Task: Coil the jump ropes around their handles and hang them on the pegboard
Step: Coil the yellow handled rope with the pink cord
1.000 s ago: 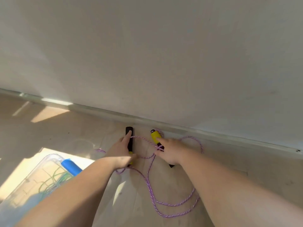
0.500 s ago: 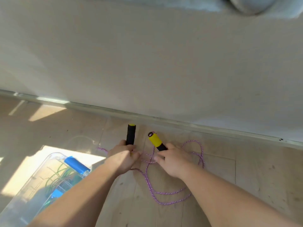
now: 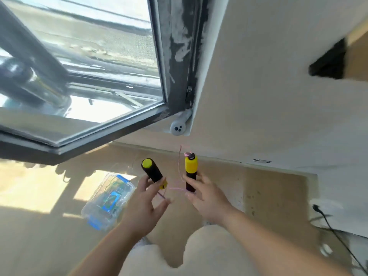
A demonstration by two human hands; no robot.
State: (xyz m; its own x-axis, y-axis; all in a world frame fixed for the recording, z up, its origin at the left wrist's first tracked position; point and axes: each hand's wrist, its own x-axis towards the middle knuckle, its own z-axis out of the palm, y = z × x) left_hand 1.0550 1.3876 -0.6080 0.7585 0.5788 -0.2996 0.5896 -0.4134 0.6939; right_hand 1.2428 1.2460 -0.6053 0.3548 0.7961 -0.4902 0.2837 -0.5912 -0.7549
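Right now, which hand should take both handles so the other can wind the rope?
Probably the right hand: it grips the yellow-topped handle upright. The left hand holds the tilted black handle loosely, fingers spread, so could pass it over.

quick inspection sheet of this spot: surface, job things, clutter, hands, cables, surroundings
surface: pale floor with sunlit patches and shadows.
job's things: black handle with a yellow end cap and yellow-topped handle, both held up off the floor; thin pink rope runs by them, blurred.
clutter: clear lidded bin with blue latches on the floor, left of the hands.
grippers: left hand holds the black handle in its fingers; right hand grips the yellow-topped handle.
cables: black cable on the floor at right.
surroundings: open window, plain wall, small round white device at the window corner.
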